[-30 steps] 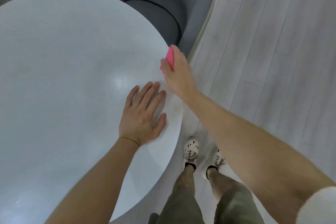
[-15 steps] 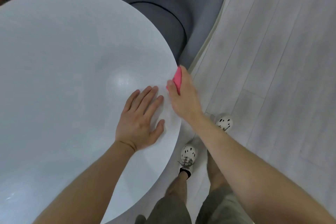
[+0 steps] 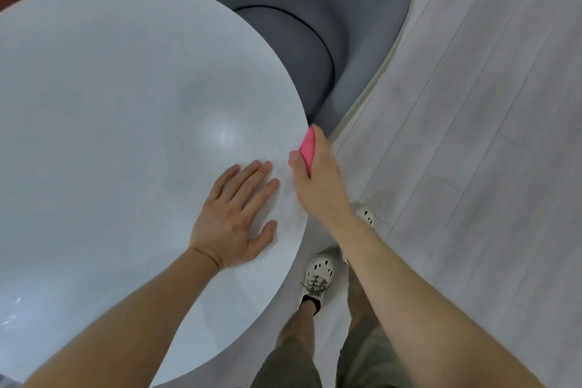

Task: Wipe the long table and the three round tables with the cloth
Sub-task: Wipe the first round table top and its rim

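The right hand (image 3: 318, 181) grips the pink cloth (image 3: 308, 148), thumb on top and fingers curled over the rim. The cloth sits folded against the right edge of the round desk (image 3: 126, 104). The left hand (image 3: 234, 217) lies flat on the desk top just beside the right hand, fingers straight and slightly spread, holding nothing. A grey chair (image 3: 283, 25) stands behind the desk. A white shoe (image 3: 318, 274) stands on the pale plank floor (image 3: 472, 104) below the desk edge.
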`<state>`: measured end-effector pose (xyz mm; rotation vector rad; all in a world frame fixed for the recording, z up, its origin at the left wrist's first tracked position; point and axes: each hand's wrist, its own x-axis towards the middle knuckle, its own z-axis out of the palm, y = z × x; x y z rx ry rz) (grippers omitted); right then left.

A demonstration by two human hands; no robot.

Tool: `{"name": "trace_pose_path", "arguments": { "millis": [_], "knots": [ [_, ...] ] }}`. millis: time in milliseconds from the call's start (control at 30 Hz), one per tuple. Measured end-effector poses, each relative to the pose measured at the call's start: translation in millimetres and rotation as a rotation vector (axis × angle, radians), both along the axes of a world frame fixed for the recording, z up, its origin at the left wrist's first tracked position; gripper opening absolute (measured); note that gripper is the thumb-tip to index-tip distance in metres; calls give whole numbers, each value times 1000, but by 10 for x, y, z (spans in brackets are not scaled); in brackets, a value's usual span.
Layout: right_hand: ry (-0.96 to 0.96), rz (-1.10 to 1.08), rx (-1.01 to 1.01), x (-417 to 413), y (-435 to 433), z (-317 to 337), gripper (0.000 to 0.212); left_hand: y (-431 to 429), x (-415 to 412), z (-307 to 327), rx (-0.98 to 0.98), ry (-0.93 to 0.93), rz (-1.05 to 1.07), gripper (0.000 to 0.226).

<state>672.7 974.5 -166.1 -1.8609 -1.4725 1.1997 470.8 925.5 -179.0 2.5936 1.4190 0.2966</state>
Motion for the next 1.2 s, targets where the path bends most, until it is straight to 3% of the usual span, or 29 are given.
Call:
{"name": "trace_pose_path", "arguments": {
  "millis": [100, 233, 333, 433, 500, 600, 667, 767, 867, 1000, 1200],
  "knots": [
    [-47, 100, 20, -99, 1000, 35, 62, -44, 25, 75, 27, -10, 4, 65],
    [-90, 262, 72, -280, 1843, 58, 52, 454, 162, 244, 44, -116, 106, 36],
    [-1, 204, 42, -243, 1488, 41, 63, 1047, 125, 260, 130, -135, 430, 31],
    [68, 192, -17, 86, 831, 59, 69, 1700, -59, 205, 165, -78, 761, 40],
    [72, 225, -98, 249, 561, 112, 71, 1982, -153, 156, 114, 6, 873, 49],
    [77, 296, -174, 218, 873, 158, 75, 2084, -127, 71, 55, 95, 919, 51],
    [82, 314, -117, 60, 1488, 63, 72, 2111, -74, 40, 41, 114, 926, 51],
    [25, 491, -23, -426, 2593, -36, 52, 2140, -67, 55, 22, 141, 963, 54],
    [-2, 628, 40, -908, 3145, -86, 38, 2128, -47, 79, -2, 144, 992, 54],
    [46, 567, 81, -744, 2866, -110, 56, 2147, -60, 87, -18, 152, 984, 55],
    [48, 626, -130, 4, 2391, 36, 71, 2187, -35, 71, -10, 135, 988, 56]
  ]
}}
